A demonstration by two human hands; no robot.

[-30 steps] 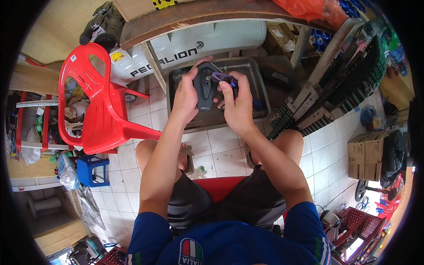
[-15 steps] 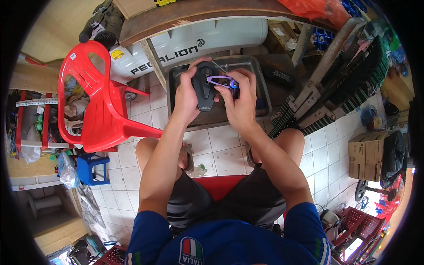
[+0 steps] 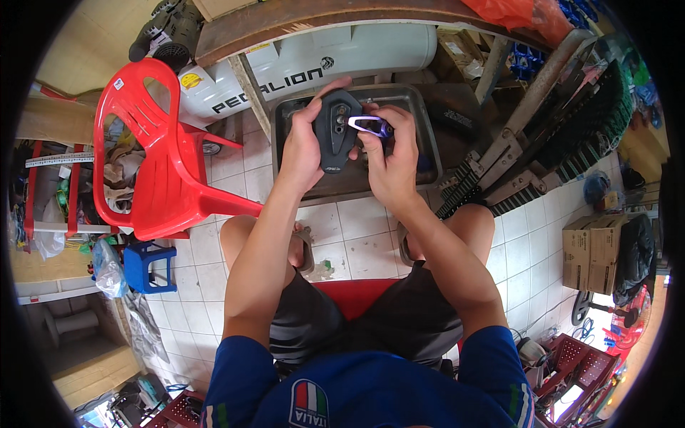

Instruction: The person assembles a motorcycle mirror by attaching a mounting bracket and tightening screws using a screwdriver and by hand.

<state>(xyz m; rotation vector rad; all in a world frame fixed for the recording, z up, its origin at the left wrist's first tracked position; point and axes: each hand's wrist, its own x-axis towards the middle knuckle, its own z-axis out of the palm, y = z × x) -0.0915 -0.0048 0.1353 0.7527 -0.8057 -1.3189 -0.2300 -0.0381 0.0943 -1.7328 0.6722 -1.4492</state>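
Observation:
My left hand (image 3: pixel 302 151) is wrapped round a flat black elongated casing (image 3: pixel 332 151) that tapers toward its near end. Small metal parts show in a recess at the middle of its upward face. Between the thumb and fingers of my right hand (image 3: pixel 391 162) is a purple loop-shaped arm (image 3: pixel 386 129), its narrow end at that recess. Whether arm and casing are joined I cannot tell. Both pieces are held above a dark metal tray (image 3: pixel 431 160), which sits in front of me.
A red plastic chair (image 3: pixel 160 187) and a blue stool (image 3: pixel 148 269) stand at the left. Behind the tray lies a white tank (image 3: pixel 371 57) under a wooden bench (image 3: pixel 300 27). Stacked tyres and metal parts (image 3: pixel 528 150) lean at the right, with cardboard boxes (image 3: pixel 591 251) beyond.
The purple arm has turned in my right hand and shifted slightly right. The black casing has tilted, its recess now more exposed. A thin rod seen earlier beside my right fingers no longer shows.

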